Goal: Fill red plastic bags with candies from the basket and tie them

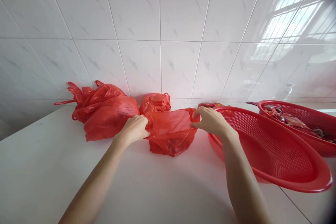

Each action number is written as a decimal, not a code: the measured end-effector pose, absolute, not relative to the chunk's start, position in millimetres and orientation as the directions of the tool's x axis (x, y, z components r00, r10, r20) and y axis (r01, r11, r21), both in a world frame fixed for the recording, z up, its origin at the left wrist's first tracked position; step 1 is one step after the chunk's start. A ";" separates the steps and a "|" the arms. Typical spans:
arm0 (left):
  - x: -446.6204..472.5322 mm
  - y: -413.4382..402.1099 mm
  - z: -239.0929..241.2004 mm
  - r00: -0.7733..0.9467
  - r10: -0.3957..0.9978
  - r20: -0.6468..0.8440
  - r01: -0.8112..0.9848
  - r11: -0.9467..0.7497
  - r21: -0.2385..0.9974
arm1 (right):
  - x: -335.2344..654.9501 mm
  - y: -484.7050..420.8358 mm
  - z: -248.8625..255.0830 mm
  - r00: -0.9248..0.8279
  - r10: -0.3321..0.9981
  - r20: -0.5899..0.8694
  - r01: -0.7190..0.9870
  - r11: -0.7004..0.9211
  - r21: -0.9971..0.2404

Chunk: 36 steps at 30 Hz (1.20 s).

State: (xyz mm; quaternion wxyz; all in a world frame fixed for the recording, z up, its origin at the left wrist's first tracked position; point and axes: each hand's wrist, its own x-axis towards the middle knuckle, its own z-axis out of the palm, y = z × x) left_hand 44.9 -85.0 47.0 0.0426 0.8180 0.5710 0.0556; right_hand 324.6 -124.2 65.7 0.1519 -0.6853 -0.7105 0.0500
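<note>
Head cam: my left hand (133, 129) is pinching the bag (170, 131) by its left edge, and my right hand (210, 120) is pinching the right edge. It's sitting mid-counter (147, 189), strainer (275, 154) at 3 o'clock, spare bags (105, 115) at 10.

Red bag (170, 131), red colander (275, 150), white-grey marbled tiles (181, 7)
</note>
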 end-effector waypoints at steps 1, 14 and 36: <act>42.5 -84.6 47.3 0.343 0.939 0.008 0.926 -0.340 0.166 | 327.4 -125.5 65.7 -0.047 0.990 0.131 0.953 0.083 -0.290; 32.6 -77.6 61.3 0.156 0.800 0.579 0.599 -0.543 0.588 | 323.9 -132.3 81.5 0.136 0.863 0.486 0.228 0.450 -0.863; 64.5 -104.8 63.6 0.324 0.779 0.536 0.201 -0.611 0.766 | 284.4 -137.2 76.3 -0.002 0.876 0.482 0.125 0.478 -0.869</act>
